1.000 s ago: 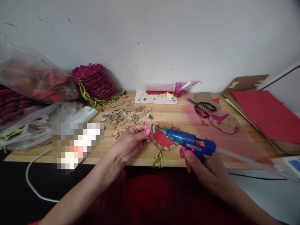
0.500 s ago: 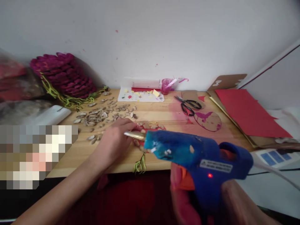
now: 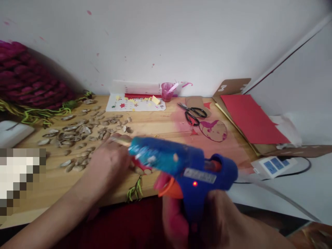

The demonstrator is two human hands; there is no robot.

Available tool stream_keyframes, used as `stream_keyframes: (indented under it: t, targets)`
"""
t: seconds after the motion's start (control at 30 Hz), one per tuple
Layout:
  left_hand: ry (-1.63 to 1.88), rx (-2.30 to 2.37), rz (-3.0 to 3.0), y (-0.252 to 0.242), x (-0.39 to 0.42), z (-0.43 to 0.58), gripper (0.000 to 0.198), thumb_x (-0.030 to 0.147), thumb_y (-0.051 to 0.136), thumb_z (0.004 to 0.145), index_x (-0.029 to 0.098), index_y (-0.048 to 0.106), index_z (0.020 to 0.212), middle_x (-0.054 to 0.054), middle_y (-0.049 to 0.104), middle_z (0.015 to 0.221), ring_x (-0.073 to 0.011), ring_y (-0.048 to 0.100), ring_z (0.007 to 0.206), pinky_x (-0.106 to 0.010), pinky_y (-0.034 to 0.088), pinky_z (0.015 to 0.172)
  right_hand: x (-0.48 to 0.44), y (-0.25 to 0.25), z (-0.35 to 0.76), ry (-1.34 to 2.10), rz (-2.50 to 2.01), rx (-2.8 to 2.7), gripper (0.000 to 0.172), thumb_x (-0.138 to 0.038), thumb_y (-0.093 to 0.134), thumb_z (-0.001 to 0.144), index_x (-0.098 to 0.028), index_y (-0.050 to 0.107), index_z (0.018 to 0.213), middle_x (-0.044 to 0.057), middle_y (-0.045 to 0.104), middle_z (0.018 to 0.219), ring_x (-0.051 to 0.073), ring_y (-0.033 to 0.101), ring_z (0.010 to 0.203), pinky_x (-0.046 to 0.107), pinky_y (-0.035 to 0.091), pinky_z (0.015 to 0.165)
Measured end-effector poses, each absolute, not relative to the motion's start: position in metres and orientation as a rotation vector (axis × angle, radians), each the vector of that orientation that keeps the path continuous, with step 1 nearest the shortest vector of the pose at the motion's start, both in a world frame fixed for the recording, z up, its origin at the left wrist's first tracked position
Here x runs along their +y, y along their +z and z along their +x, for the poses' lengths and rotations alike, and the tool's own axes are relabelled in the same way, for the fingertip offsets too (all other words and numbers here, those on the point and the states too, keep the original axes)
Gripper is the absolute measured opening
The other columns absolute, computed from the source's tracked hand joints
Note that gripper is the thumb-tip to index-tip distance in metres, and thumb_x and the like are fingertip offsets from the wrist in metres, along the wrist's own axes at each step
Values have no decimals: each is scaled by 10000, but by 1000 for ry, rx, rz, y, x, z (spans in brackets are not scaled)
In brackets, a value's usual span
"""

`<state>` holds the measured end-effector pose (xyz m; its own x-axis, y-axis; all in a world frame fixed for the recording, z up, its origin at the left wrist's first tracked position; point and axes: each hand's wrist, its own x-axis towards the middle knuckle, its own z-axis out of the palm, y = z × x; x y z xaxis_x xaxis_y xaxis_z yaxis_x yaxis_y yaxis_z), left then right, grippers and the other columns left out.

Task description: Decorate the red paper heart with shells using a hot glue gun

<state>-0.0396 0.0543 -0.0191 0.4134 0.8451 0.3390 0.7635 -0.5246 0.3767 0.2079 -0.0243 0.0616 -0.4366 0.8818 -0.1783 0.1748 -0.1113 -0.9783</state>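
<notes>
My right hand (image 3: 207,221) is wrapped round the grip of a blue hot glue gun (image 3: 181,166), a finger on its orange trigger and a red light lit on its side. The nozzle points left toward my left hand (image 3: 109,162). That hand rests on the wooden table (image 3: 160,124), fingers curled over a small red piece edged with seed shells (image 3: 141,168); a green yarn tassel (image 3: 135,188) hangs from it over the table edge. The gun's barrel hides the fingertips and most of the piece. Several loose seed shells (image 3: 77,129) lie scattered just left of the hand.
Black scissors (image 3: 193,113) and a round cardboard cut-out (image 3: 213,130) lie at the right. Red paper sheets (image 3: 250,117) on cardboard sit farther right, a power strip (image 3: 272,166) beside them. A pink cup (image 3: 167,91) and star-sticker sheet (image 3: 135,102) stand by the wall. Magenta woven pieces (image 3: 28,83) are piled left.
The view has swung right and closer. My right hand has raised the glue gun toward the camera, and my left hand has gone down with the shell onto the red piece.
</notes>
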Motion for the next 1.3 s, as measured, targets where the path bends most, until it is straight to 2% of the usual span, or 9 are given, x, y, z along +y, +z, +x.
stream_keyframes:
  t: [0.03,0.1,0.17,0.23,0.4,0.63,0.97,1.3]
  targets:
    - [678,1459,2540,-18,54,-38,218,160,511,915,198,724,892,-85,700,902,-264,575,925,-441,431,885,-21,60,207,1726,-1168,-1481,394,-639,701,791,-255,639,732,-10,572,587,141,537,507,284,413,429]
    - [570,1470,2614,-17,55,-36,218,166,503,939,202,717,961,-80,706,955,-260,575,948,-428,439,892,-11,50,204,1732,-1063,-1139,379,-549,604,919,-226,603,720,-25,550,580,103,481,501,272,405,491]
    - [552,1484,2638,-15,56,-34,200,173,524,942,203,719,973,-79,712,972,-257,583,941,-414,451,888,1,34,202,1608,-1007,-875,220,-448,652,917,-237,619,868,-52,540,621,99,510,526,256,404,508]
    - [527,1500,2653,-13,58,-33,201,168,527,945,198,725,960,-83,717,961,-257,592,928,-408,461,877,12,15,200,1540,-1011,-810,185,-407,666,916,-242,633,991,-58,548,635,112,546,568,253,422,536]
    - [574,1531,2598,-5,60,-40,180,176,559,933,188,737,922,-77,723,916,-254,604,892,-394,466,854,26,-18,198,1479,-1077,-877,179,-382,649,935,-244,629,1047,-56,574,655,137,588,636,280,444,604]
    - [662,1607,2470,-3,57,-55,132,199,612,916,200,743,906,-61,717,899,-230,623,863,-344,458,802,30,-28,199,1441,-1081,-998,130,-360,614,963,-245,617,1024,-49,589,694,149,587,692,319,468,706]
    - [531,1541,2496,-7,53,-44,119,203,631,908,194,750,904,-73,716,895,-247,630,857,-374,452,814,31,-34,198,1458,-1133,-1055,132,-363,606,972,-234,607,1002,-43,608,717,146,585,671,319,458,659]
    - [479,1554,2575,-6,52,-38,117,202,631,931,187,746,917,-54,711,898,-223,639,857,-383,492,853,32,-36,198,1450,-1135,-1061,122,-364,613,966,-252,628,1009,-46,613,701,148,606,676,323,478,665]
